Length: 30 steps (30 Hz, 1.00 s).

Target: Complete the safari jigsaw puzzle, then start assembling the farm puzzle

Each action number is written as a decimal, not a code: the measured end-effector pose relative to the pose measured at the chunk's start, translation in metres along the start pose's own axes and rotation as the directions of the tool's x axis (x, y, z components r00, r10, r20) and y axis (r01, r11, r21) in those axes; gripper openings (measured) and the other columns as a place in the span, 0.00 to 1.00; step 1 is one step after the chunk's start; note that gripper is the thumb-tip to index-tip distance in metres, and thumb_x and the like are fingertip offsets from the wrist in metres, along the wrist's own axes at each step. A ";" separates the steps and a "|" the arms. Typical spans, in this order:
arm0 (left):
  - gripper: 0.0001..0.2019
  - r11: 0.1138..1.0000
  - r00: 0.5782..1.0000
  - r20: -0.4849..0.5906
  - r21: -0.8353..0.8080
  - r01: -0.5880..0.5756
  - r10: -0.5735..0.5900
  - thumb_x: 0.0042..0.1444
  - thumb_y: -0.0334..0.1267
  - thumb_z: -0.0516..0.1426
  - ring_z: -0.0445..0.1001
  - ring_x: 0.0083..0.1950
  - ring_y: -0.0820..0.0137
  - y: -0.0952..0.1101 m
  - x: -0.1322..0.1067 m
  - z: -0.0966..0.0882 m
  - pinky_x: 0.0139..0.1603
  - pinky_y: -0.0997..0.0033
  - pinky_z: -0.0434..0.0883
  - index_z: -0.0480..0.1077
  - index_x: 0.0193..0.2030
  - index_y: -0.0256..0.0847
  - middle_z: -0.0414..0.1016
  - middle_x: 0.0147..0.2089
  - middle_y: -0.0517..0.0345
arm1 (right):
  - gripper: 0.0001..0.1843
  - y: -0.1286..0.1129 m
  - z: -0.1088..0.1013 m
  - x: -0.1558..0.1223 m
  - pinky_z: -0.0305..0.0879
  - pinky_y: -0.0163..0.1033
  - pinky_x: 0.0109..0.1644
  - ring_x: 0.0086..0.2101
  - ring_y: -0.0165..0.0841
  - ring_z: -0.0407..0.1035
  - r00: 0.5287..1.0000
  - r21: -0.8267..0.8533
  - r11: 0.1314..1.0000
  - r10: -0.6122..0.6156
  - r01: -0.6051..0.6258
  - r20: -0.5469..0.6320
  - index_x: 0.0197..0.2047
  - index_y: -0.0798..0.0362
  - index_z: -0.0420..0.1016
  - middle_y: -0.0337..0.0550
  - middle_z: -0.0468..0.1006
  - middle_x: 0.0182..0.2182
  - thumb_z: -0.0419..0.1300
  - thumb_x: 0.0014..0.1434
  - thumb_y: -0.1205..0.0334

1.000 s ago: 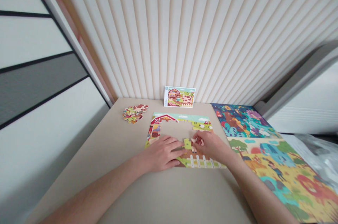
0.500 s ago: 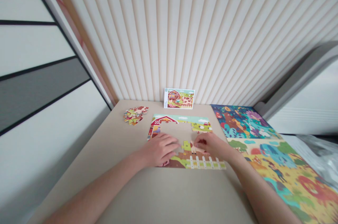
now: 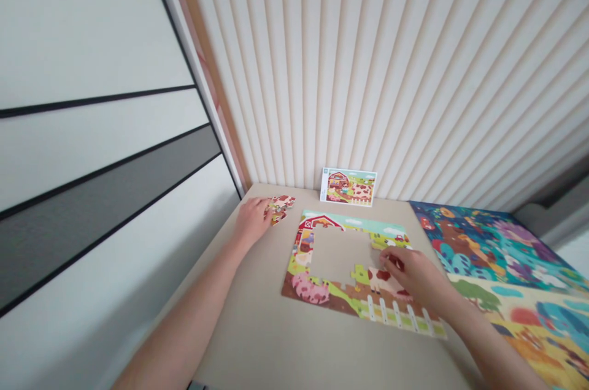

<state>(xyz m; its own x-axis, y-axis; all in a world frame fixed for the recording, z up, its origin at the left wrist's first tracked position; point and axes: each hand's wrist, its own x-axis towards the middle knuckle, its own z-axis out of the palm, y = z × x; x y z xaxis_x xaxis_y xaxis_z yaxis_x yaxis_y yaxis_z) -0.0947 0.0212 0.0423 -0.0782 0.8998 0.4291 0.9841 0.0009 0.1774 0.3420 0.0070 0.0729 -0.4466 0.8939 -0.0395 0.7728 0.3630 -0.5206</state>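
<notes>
A farm jigsaw puzzle (image 3: 309,287) lies on the table, its border joined around a bare gap in the middle. Barn, pig, cow and white fence show on it. My right hand (image 3: 411,270) rests over its right side, fingers curled and thumb pressed near the fingertips; whatever they may pinch is hidden. At the far left, my left hand (image 3: 252,219) reaches over a pile of loose puzzle pieces (image 3: 281,205), fingers stretched out and touching the pile. Its fingertips partly cover the pieces.
Upright against the pleated blind (image 3: 317,71) leans a picture card (image 3: 350,187) of the farm scene. Two finished puzzles, one dark blue (image 3: 488,243) and one yellow (image 3: 529,335), lie at the right. A white panelled surface (image 3: 115,243) rises beside the table's left edge.
My left hand has gone from the puzzle's lower left to the loose pieces, uncovering the pig. The right hand stays over the puzzle's right side. The view has turned left.
</notes>
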 end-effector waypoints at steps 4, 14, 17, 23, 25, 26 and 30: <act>0.15 0.998 0.998 0.032 0.024 0.052 -0.053 0.63 0.46 0.54 0.73 0.52 0.56 -0.012 0.000 0.008 0.55 0.57 0.69 0.76 0.46 0.41 0.78 0.49 0.46 | 0.17 0.001 0.001 0.002 0.63 0.36 0.32 0.30 0.37 0.75 0.998 -0.082 0.997 -0.011 0.006 -0.069 0.39 0.48 0.77 0.43 0.83 0.32 0.49 0.66 0.51; 0.13 0.995 0.995 0.030 0.051 0.089 -0.091 0.63 0.46 0.54 0.74 0.52 0.55 -0.005 -0.002 0.008 0.53 0.57 0.70 0.75 0.45 0.42 0.77 0.48 0.46 | 0.19 0.000 0.005 0.002 0.63 0.36 0.32 0.29 0.36 0.74 0.999 -0.037 0.999 0.004 -0.006 -0.045 0.39 0.48 0.77 0.42 0.83 0.31 0.48 0.66 0.49; 0.17 1.000 0.999 -0.029 0.015 0.023 -0.023 0.65 0.46 0.53 0.69 0.60 0.55 0.006 -0.001 0.012 0.60 0.55 0.66 0.71 0.56 0.43 0.73 0.58 0.45 | 0.20 -0.001 0.006 0.003 0.62 0.37 0.32 0.28 0.36 0.73 0.998 -0.045 0.999 0.005 -0.008 -0.055 0.34 0.49 0.76 0.43 0.82 0.29 0.48 0.66 0.48; 0.15 0.983 0.987 -0.016 -0.081 -0.162 0.161 0.65 0.37 0.52 0.65 0.65 0.56 0.020 0.005 0.028 0.67 0.50 0.60 0.72 0.56 0.45 0.68 0.65 0.49 | 0.22 -0.007 0.009 0.003 0.61 0.36 0.32 0.27 0.34 0.72 0.999 -0.023 1.000 -0.008 0.007 -0.042 0.33 0.50 0.75 0.41 0.81 0.28 0.46 0.68 0.48; 0.12 0.980 0.984 -0.013 -0.085 -0.181 0.180 0.65 0.36 0.53 0.66 0.63 0.56 0.020 0.004 0.029 0.67 0.49 0.59 0.75 0.50 0.45 0.70 0.63 0.50 | 0.22 -0.007 0.010 0.002 0.61 0.36 0.32 0.27 0.34 0.73 0.999 -0.020 1.000 -0.003 0.003 -0.043 0.33 0.50 0.75 0.41 0.81 0.28 0.46 0.68 0.48; 0.10 0.979 0.983 -0.012 -0.084 -0.186 0.186 0.65 0.35 0.53 0.67 0.63 0.56 0.020 0.003 0.029 0.67 0.48 0.59 0.76 0.46 0.45 0.71 0.62 0.50 | 0.22 -0.007 0.011 0.002 0.61 0.36 0.32 0.27 0.34 0.73 0.999 -0.021 1.000 -0.001 0.000 -0.046 0.33 0.50 0.75 0.41 0.81 0.28 0.46 0.68 0.49; 0.06 0.980 0.987 0.006 -0.116 -0.160 0.162 0.63 0.34 0.55 0.69 0.60 0.57 0.018 0.002 0.028 0.64 0.50 0.63 0.74 0.38 0.44 0.74 0.57 0.51 | 0.22 -0.005 0.012 0.003 0.61 0.36 0.32 0.27 0.34 0.73 0.999 -0.026 1.000 0.001 -0.002 -0.047 0.33 0.49 0.75 0.41 0.81 0.28 0.46 0.68 0.49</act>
<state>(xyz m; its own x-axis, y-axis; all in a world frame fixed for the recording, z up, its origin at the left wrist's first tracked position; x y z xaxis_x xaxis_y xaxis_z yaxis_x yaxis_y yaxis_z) -0.0722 0.0350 0.0213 0.0831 0.8909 0.4465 0.9587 -0.1938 0.2083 0.3318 0.0045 0.0650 -0.4244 0.9055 -0.0001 0.7850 0.3679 -0.4985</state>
